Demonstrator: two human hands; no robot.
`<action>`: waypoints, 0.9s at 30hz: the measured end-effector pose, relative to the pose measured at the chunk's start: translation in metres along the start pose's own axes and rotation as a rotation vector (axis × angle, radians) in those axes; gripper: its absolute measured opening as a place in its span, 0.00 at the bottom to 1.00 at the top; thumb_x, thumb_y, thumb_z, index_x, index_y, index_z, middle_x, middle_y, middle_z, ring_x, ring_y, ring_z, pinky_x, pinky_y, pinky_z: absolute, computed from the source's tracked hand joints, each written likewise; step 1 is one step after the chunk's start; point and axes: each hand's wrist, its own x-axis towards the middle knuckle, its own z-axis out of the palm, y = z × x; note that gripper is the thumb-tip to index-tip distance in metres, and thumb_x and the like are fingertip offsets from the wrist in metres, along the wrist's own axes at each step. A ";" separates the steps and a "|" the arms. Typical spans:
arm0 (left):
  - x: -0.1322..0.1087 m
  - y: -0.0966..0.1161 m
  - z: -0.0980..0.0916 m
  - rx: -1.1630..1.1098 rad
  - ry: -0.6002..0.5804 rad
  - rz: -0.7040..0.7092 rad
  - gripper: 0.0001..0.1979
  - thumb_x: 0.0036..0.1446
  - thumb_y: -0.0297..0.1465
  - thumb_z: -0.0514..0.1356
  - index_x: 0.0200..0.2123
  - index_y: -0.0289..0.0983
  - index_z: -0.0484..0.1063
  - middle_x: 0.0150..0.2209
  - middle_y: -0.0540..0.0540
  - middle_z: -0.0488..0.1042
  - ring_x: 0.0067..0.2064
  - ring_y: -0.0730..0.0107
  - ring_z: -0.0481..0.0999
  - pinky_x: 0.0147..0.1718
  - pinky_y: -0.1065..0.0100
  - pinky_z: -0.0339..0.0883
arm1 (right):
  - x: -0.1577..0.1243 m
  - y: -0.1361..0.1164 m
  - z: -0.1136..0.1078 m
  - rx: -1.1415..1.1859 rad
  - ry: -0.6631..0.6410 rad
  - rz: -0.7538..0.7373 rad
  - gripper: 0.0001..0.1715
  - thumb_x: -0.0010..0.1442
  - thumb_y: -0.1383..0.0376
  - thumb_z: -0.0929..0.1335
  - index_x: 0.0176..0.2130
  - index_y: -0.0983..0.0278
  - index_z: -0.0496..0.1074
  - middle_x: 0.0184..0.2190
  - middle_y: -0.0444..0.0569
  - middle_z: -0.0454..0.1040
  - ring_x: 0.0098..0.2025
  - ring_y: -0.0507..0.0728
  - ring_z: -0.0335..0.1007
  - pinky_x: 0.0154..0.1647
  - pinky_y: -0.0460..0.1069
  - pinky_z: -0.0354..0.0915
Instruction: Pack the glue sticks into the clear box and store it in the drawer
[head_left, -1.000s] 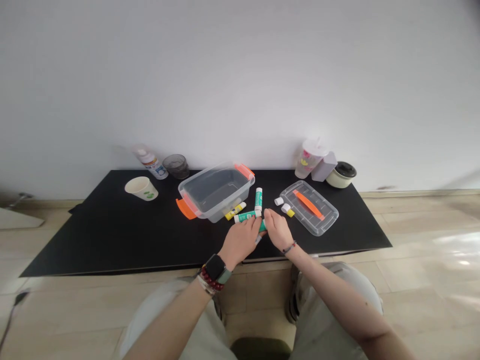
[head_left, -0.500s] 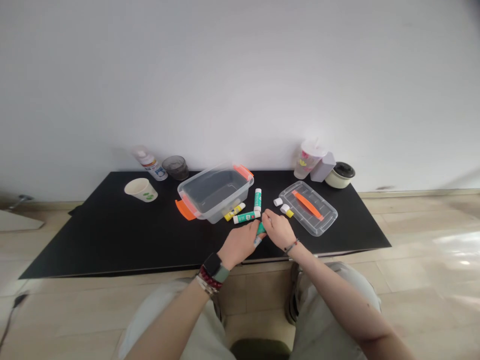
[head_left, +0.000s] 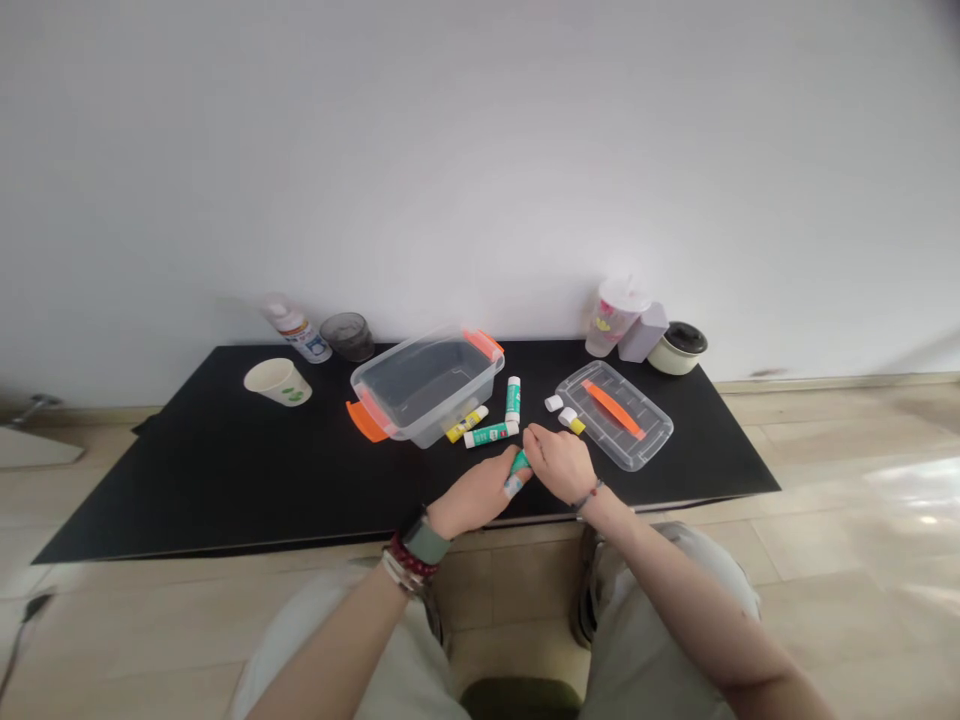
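My left hand (head_left: pixel 474 497) and my right hand (head_left: pixel 559 462) meet over the near edge of the black table (head_left: pixel 225 470), both closed on one green glue stick (head_left: pixel 517 467). Just beyond them lie a green and white glue stick (head_left: pixel 490 434), a yellow one (head_left: pixel 466 424) and another green and white one (head_left: pixel 513 398). A small yellow stick (head_left: pixel 571 420) and a white cap (head_left: pixel 554 403) lie to the right. An open clear box with orange latches (head_left: pixel 421 385) stands behind them.
The box's clear lid with an orange handle (head_left: pixel 615 414) lies at the right. A paper cup (head_left: pixel 278 381), a bottle (head_left: pixel 295 328) and a dark glass (head_left: pixel 346 335) stand at the back left. A lidded drink cup (head_left: pixel 613 317), a grey box and a bowl (head_left: pixel 676 348) stand back right.
Both hands have drawn slightly nearer to me with the green glue stick between them. The left wrist has turned, so the watch face shows less.
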 end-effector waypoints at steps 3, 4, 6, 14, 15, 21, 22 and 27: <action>0.005 0.001 0.006 0.340 0.165 -0.099 0.15 0.67 0.39 0.47 0.49 0.35 0.62 0.46 0.35 0.72 0.46 0.53 0.76 0.40 0.61 0.67 | 0.005 -0.003 0.007 -0.046 -0.043 0.141 0.21 0.70 0.57 0.56 0.35 0.61 0.71 0.26 0.46 0.75 0.27 0.53 0.68 0.26 0.47 0.44; 0.006 0.002 0.006 0.329 0.176 -0.101 0.15 0.67 0.39 0.47 0.50 0.35 0.61 0.46 0.35 0.72 0.46 0.53 0.76 0.40 0.61 0.67 | 0.006 -0.002 0.006 -0.023 -0.038 0.117 0.21 0.71 0.56 0.56 0.36 0.61 0.71 0.27 0.46 0.76 0.27 0.53 0.69 0.26 0.47 0.44; 0.005 0.003 0.004 0.131 0.088 -0.063 0.16 0.68 0.40 0.45 0.49 0.35 0.61 0.41 0.38 0.74 0.40 0.58 0.76 0.36 0.63 0.68 | 0.004 0.003 0.003 0.047 -0.009 -0.029 0.21 0.71 0.55 0.55 0.37 0.61 0.70 0.29 0.46 0.76 0.30 0.52 0.70 0.27 0.46 0.47; -0.001 -0.002 0.000 -0.144 -0.074 0.016 0.17 0.67 0.43 0.45 0.46 0.37 0.62 0.30 0.47 0.72 0.29 0.65 0.73 0.31 0.65 0.67 | 0.001 0.008 -0.001 -0.016 -0.046 -0.155 0.21 0.71 0.58 0.55 0.35 0.62 0.69 0.24 0.47 0.73 0.25 0.53 0.67 0.26 0.48 0.45; -0.001 -0.002 0.001 -0.040 -0.035 -0.003 0.16 0.67 0.42 0.46 0.46 0.36 0.63 0.32 0.45 0.73 0.31 0.62 0.75 0.33 0.64 0.67 | 0.002 0.006 0.003 -0.031 -0.053 -0.077 0.20 0.71 0.58 0.55 0.35 0.62 0.69 0.24 0.47 0.73 0.25 0.54 0.67 0.26 0.48 0.44; 0.004 -0.009 0.003 0.089 0.123 0.039 0.15 0.67 0.40 0.47 0.46 0.36 0.65 0.43 0.39 0.74 0.43 0.56 0.76 0.41 0.60 0.68 | 0.008 0.013 0.014 0.525 -0.074 0.028 0.20 0.69 0.52 0.58 0.32 0.61 0.63 0.22 0.43 0.69 0.25 0.52 0.65 0.26 0.46 0.52; 0.004 -0.010 0.001 0.040 0.175 0.076 0.15 0.67 0.40 0.48 0.47 0.36 0.66 0.44 0.39 0.74 0.44 0.57 0.75 0.43 0.60 0.68 | 0.008 0.016 0.013 0.706 -0.080 0.008 0.20 0.67 0.49 0.59 0.32 0.60 0.62 0.22 0.41 0.68 0.23 0.51 0.64 0.25 0.45 0.53; -0.001 -0.006 -0.020 -0.107 0.435 0.158 0.17 0.63 0.43 0.54 0.39 0.36 0.73 0.41 0.41 0.72 0.42 0.62 0.73 0.43 0.61 0.69 | 0.009 0.021 0.007 1.279 -0.087 -0.021 0.24 0.61 0.42 0.63 0.42 0.59 0.60 0.30 0.41 0.72 0.16 0.47 0.59 0.15 0.43 0.50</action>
